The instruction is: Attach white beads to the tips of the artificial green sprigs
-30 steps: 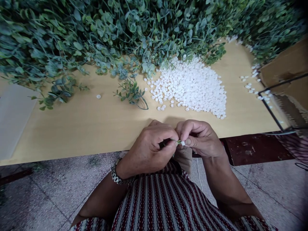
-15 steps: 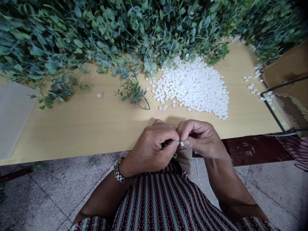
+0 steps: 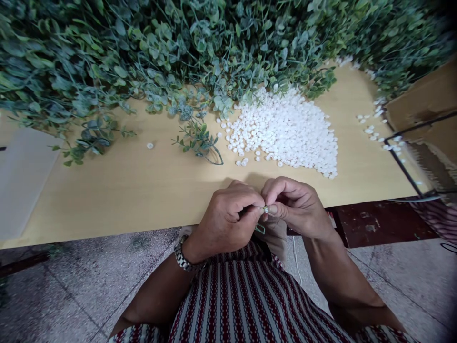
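My left hand point(image 3: 232, 216), with a watch on its wrist, pinches a thin green stem whose tip barely shows between finger and thumb. Touching it at the fingertips, my right hand point(image 3: 298, 205) pinches a small white piece point(image 3: 265, 209) at the stem's end. A bit of green point(image 3: 260, 229) hangs below the left fingers. Beyond the hands a heap of small white pieces point(image 3: 289, 131) lies on the wooden table point(image 3: 143, 190). To its left rests a leafy sprig point(image 3: 200, 139) with a curved stem.
Dense green foliage point(image 3: 171, 52) covers the table's far side. Another sprig point(image 3: 89, 140) and a pale sheet point(image 3: 26, 181) are at the left. A single white piece point(image 3: 150, 146) lies nearby. A cardboard box point(image 3: 424, 102) and a black metal frame point(image 3: 403, 166) stand at the right.
The small white piece has shifted slightly left between my fingertips, and more of the green bit below my left hand shows. The view has moved a little.
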Available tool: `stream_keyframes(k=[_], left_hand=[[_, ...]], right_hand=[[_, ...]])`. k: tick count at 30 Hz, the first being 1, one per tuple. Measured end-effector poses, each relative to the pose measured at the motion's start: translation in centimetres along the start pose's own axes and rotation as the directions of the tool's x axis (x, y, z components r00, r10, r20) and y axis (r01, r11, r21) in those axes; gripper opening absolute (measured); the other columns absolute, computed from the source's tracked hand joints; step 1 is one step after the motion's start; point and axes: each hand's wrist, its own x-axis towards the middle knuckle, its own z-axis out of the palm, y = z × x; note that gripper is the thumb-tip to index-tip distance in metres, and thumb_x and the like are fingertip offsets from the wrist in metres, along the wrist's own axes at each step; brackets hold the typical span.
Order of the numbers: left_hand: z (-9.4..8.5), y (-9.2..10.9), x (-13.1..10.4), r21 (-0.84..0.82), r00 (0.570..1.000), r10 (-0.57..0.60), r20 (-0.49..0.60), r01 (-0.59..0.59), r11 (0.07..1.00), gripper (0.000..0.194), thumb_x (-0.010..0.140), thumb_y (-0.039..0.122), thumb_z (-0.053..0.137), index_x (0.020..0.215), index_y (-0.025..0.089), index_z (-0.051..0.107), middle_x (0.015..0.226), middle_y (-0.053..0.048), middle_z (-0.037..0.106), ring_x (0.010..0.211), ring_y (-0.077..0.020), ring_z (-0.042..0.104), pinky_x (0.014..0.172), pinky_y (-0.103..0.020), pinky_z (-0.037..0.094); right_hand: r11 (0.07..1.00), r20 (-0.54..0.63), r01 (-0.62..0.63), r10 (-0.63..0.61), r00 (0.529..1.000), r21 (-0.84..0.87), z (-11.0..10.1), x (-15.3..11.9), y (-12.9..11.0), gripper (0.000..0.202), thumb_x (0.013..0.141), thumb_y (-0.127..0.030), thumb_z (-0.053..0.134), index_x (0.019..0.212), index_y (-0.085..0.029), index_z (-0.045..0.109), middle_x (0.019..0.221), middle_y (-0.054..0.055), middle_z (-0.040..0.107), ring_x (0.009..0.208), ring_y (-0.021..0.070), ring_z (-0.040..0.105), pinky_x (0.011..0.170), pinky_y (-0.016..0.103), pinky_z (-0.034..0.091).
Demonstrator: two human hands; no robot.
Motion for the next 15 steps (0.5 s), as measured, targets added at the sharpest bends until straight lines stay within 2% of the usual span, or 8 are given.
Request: stream_keyframes(k=[5,10,13,14,15], left_hand=[[0.3,-0.2,0.0,-0.007,0.999,-0.01,-0.049,0.009,1.0,0.021,0.076,0.002,0.051,0.06,0.015,0.056,0.053,0.001,0.053,0.054,-0.0098,0.045,0.064,-0.029,0.04],[-0.2,1.4,-1.3,0.022,1.0,-0.015,0.014,0.015,1.0,0.015,0.078,0.004,0.053,0.069,0.013,0.059,0.057,-0.001,0.056,0.054,-0.0099,0.046,0.057,-0.025,0.04],[0.7,2.2,-2.9,0.077,0.989,0.08,0.128,-0.09,0.993,0.011,0.077,0.004,0.053,0.075,0.012,0.061,0.062,-0.004,0.059,0.059,-0.0124,0.051,0.056,-0.025,0.04],[1.3,2.1,-3.4,0.102,0.981,0.075,0.179,-0.094,0.99,0.012,0.078,0.005,0.052,0.076,0.012,0.062,0.065,-0.005,0.06,0.061,-0.0132,0.052,0.057,-0.026,0.041],[2.0,1.6,-3.8,0.118,0.977,0.017,0.211,-0.043,0.992,0.014,0.079,0.006,0.05,0.076,0.012,0.062,0.066,-0.005,0.061,0.062,-0.0134,0.052,0.058,-0.026,0.041]], right_hand=[[0.999,0.032,0.029,-0.028,0.999,-0.039,-0.2,0.1,0.0,0.007,0.078,-0.019,0.065,0.077,-0.016,0.059,0.068,-0.001,0.054,0.06,0.0088,0.053,0.055,0.023,0.043],[0.995,0.029,0.091,-0.09,0.996,-0.044,-0.6,-0.2,-0.1,0.005,0.08,-0.022,0.064,0.082,-0.017,0.062,0.069,0.0,0.058,0.059,0.0091,0.053,0.052,0.022,0.043],[0.985,-0.103,0.172,-0.172,0.98,-0.002,-1.4,-0.5,0.2,0.008,0.083,-0.025,0.06,0.085,-0.019,0.064,0.072,0.001,0.058,0.061,0.0107,0.054,0.053,0.024,0.044],[0.982,-0.18,0.187,-0.185,0.966,-0.007,-1.6,-0.5,0.3,0.008,0.083,-0.026,0.06,0.084,-0.019,0.064,0.071,0.001,0.058,0.062,0.0108,0.054,0.054,0.025,0.044],[0.982,-0.248,0.19,-0.19,0.95,-0.024,-1.8,-0.6,0.4,0.008,0.083,-0.026,0.061,0.082,-0.02,0.065,0.07,0.001,0.058,0.061,0.0107,0.054,0.055,0.025,0.043]])
